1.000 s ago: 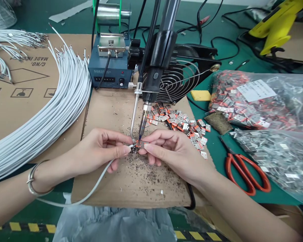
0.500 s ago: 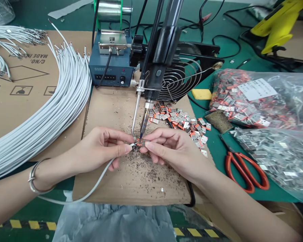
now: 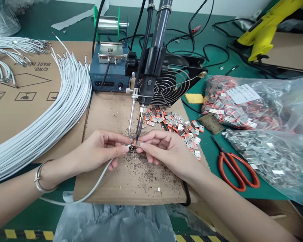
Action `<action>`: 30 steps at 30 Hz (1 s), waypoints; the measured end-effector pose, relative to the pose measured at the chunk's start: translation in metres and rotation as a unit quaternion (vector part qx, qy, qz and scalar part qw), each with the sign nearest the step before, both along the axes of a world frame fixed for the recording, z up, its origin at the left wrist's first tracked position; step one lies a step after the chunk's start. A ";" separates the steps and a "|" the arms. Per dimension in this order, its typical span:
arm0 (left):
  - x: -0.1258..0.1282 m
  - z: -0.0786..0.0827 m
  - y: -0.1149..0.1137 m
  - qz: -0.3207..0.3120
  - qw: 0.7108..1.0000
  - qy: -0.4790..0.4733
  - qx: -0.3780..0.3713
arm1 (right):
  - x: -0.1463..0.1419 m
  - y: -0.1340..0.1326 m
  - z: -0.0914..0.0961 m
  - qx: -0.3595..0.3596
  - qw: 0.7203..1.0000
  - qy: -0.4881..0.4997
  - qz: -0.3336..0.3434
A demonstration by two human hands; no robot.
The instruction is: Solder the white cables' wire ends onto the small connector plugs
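Note:
Between thumb and fingers, my left hand [image 3: 108,148] pinches a white cable [image 3: 97,184] close to its end; the rest loops down past my wrist. My right hand [image 3: 161,148] is closed on a small USB connector [image 3: 135,143] with an orange insert, partly covered by the fingers. Cable end and connector meet under the tip of a soldering iron [image 3: 138,129] mounted on a stand. A thin bent solder feed tube [image 3: 130,124] ends right beside that tip. Whether the wires touch the connector's contacts is too small to tell.
Loose USB connectors [image 3: 184,126] lie behind my right hand. Red-handled scissors [image 3: 238,171] and bags of metal parts [image 3: 265,154] are at right. Left is a bundle of white cables [image 3: 68,101]. A solder station [image 3: 108,79] and fan [image 3: 170,87] stand behind; dark crumbs litter the cardboard [image 3: 106,191].
The camera view has shifted slightly, so the bench and tools appear a little left and the far items lower. Both hands keep the same grips at the iron tip.

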State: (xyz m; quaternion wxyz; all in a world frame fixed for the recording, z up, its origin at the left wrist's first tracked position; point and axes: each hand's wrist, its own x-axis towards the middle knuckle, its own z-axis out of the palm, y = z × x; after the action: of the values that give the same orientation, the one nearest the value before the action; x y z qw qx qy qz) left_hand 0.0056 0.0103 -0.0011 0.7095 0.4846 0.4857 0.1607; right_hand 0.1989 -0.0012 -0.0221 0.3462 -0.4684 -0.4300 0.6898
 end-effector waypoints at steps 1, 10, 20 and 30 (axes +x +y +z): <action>0.000 0.000 0.000 0.001 1.000 0.000 0.001 | 0.000 0.000 0.000 0.001 1.000 0.001 0.001; 0.000 0.005 0.000 0.008 1.000 -0.002 -0.013 | -0.001 0.001 0.004 0.008 1.000 -0.012 0.007; 0.004 0.003 0.002 0.038 0.998 0.039 0.044 | 0.000 0.002 0.003 0.010 1.000 -0.014 0.021; 0.005 -0.003 -0.007 0.042 0.976 0.064 0.202 | 0.000 0.002 0.003 -0.002 1.000 -0.016 0.013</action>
State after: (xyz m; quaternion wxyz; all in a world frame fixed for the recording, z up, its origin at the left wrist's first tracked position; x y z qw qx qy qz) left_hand 0.0105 0.0034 -0.0037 0.5570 0.6064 0.5073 0.2543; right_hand 0.1991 0.0007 -0.0196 0.3296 -0.4746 -0.4402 0.6873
